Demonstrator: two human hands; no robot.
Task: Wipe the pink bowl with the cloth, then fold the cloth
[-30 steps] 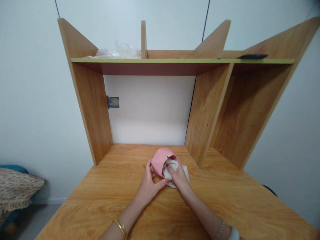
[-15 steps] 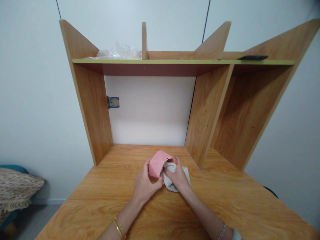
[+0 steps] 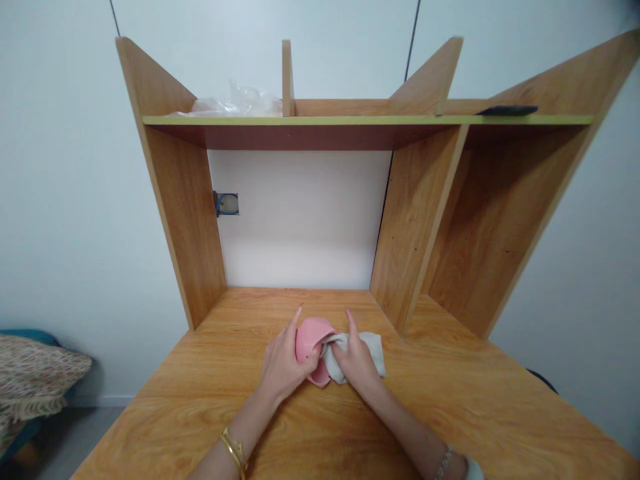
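Above the desk's middle, my left hand grips a pink container, thumb at its rim and index finger pointing up. The container is tilted, its mouth turned toward the right and toward me. My right hand is closed on a pale grey cloth, its index finger raised. Part of the cloth is pressed at the container's mouth; the rest hangs out to the right of my hand. Whether the cloth reaches deep inside is hidden by my fingers.
The wooden desktop lies under both hands. Behind it stands a wooden shelf unit. A clear plastic bag and a flat black object lie on its upper shelf. A patterned fabric is at the far left.
The pink container has turned and lowered slightly, with its lower edge now nearer me. My left index finger has lifted off it. The cloth still sits at its mouth.
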